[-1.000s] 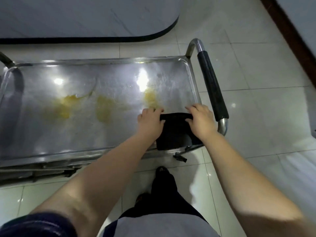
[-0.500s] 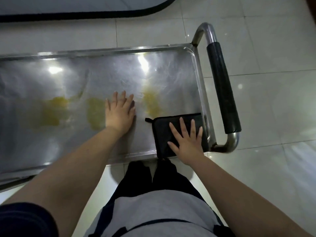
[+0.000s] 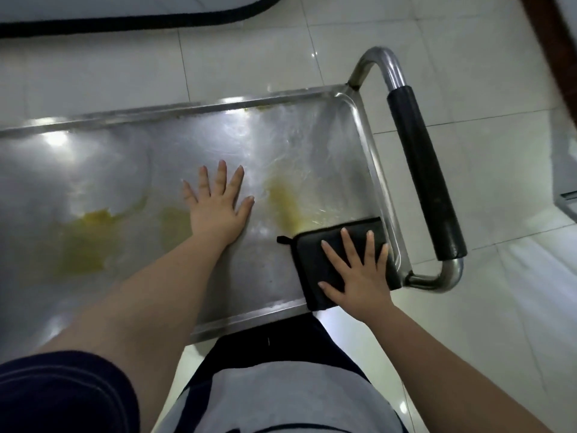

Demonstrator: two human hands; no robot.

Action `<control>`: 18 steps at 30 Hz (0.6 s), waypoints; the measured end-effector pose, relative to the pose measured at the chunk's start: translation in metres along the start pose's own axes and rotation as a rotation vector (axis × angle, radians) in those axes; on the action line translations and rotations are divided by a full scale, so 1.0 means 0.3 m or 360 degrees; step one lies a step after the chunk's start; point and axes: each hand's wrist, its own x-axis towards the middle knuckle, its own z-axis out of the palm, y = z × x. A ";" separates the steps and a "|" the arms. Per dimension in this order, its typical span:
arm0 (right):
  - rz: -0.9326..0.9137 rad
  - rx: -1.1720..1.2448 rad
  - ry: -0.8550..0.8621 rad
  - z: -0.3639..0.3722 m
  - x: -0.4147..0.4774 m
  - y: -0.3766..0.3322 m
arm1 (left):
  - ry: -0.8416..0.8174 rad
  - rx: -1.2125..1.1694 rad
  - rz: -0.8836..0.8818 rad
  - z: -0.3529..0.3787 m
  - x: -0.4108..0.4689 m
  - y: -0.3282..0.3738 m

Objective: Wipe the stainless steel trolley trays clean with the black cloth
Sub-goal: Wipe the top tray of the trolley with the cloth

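A second ago both my hands were curled round the black cloth, bunched at the near right corner of the top tray. Now the cloth lies folded and flat in that same corner. My right hand is spread wide on top of it, fingers straight and pressing down rather than gripping. My left hand has let go and moved out to the left. It rests palm-down on bare steel, fingers fanned and holding nothing, and I judge it is bracing the trolley. Over the last half second neither hand has shifted much.

The cloth reaches a little past my right fingertips and up against the tray's right rim beside my little finger. Its near edge seems to lap over the near rim under my wrist. Its far left corner just meets the bottom of a yellow smear, which lies between my two hands and beyond the right one. Two more yellow patches sit to the left of my left hand, one just beside its heel and one further off. The black-gripped handle stands to the right of my right hand, outside the tray.

I read this as setup finished and wiping barely begun, since all three stains are plainly there. The next stroke should push the cloth forward and left through the nearest smear with steady downward pressure. My flat palm could slide over the cloth, and the stroke might only spread the residue thinner.
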 end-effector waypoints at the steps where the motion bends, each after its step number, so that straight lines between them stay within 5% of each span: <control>1: -0.0022 0.0010 0.0011 -0.001 0.010 -0.002 | 0.0012 -0.0002 0.0002 0.006 0.001 -0.002; 5: 0.0062 0.0009 0.0044 -0.045 0.153 -0.019 | 0.0068 0.0020 0.0022 0.020 0.007 -0.006; 13: 0.0188 0.0075 -0.0038 -0.309 0.899 -0.071 | 0.0171 0.0014 0.0042 0.050 0.016 -0.011; 18: 0.0055 0.0082 -0.0113 -0.290 0.803 -0.041 | 0.0152 0.0033 0.0027 0.037 0.010 -0.004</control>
